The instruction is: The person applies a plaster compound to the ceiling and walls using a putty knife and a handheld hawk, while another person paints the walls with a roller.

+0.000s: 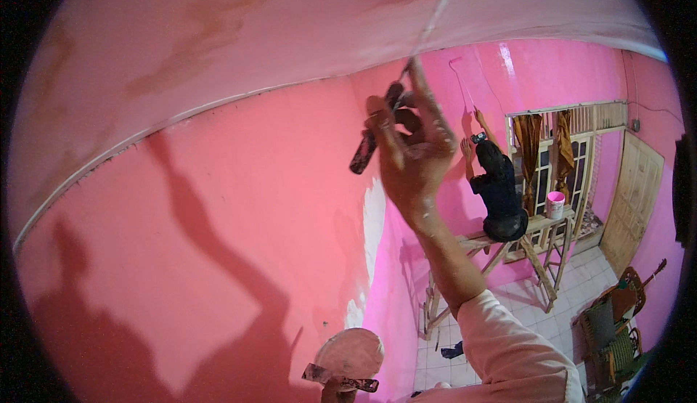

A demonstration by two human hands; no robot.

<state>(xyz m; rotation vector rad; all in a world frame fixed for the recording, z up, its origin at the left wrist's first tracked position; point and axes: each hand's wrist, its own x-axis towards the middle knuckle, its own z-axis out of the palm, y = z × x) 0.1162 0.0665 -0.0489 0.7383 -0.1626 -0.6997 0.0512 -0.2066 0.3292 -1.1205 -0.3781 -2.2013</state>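
Observation:
My right hand (421, 156) is raised toward the ceiling, its fingers closed around the dark handle of a putty knife (365, 149). The index finger stretches along the tool, and its whitish blade, seen nearly edge-on, reaches the pink ceiling (348, 11). White smears mark the hand and wrist. Low in the picture, only a dark part of my left hand (338, 391) shows, under a round plate coated with whitish paste (356, 351). A dark, flat strip, perhaps a second scraper (319, 375), lies across the near side of that plate; most of the left fingers are hidden.
A person in dark clothes (497, 185) sits on a wooden scaffold (541, 223), rolling pink paint onto the far wall. A white paint bucket (555, 208) stands beside them. Chairs (613, 338) and a guitar (633, 290) are at the right, near a wooden door (632, 200).

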